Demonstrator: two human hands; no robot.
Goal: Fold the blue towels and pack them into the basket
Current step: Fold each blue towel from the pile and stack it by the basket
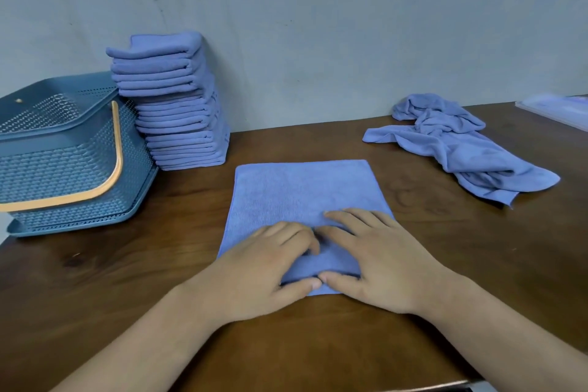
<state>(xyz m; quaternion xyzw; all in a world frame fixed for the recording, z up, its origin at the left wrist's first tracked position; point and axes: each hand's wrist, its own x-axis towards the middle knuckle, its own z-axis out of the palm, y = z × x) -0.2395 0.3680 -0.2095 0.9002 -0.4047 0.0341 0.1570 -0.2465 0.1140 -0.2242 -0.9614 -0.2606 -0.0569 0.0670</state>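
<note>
A blue towel (302, 191) lies flat on the wooden table (127, 280) in front of me, folded into a rectangle. Both hands rest on its near part, side by side. My left hand (267, 267) presses down with its fingers slightly bent, the thumb near the front edge. My right hand (375, 261) lies flat with its fingers spread, its thumb tip touching the left thumb. A blue perforated basket (63, 165) with an orange handle stands at the far left. Next to it rises a tall stack of folded blue towels (175, 105). Crumpled unfolded blue towels (458, 146) lie at the far right.
A grey wall (318, 25) runs behind the table. A pale flat object (560, 111) sits at the far right edge, partly out of view. The table's front edge is close below my forearms.
</note>
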